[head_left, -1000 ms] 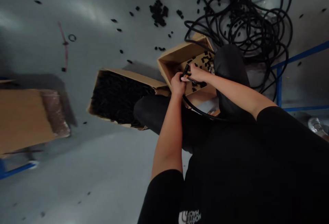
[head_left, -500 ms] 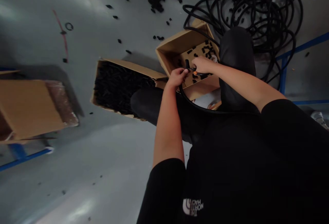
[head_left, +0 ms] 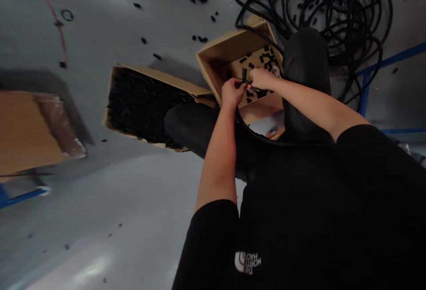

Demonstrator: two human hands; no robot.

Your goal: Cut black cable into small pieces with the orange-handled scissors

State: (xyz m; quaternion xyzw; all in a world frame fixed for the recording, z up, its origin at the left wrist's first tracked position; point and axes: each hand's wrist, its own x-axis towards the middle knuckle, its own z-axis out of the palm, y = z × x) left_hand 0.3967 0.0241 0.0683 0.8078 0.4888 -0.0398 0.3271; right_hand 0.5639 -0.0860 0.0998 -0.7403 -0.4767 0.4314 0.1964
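Seated over the work. Left hand (head_left: 232, 93) and right hand (head_left: 262, 78) both closed, fingers pinching a black cable (head_left: 256, 133) near its orange-marked end, just inside the near edge of an open cardboard box (head_left: 213, 61). Cable droops over the lap. Right knee (head_left: 306, 59) hard against box side; little room there. Coiled black cable (head_left: 319, 14) lies past the far rim.

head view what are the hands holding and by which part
The left hand and right hand both hold a black cable near its end, side by side. The fingers hide the exact grip.
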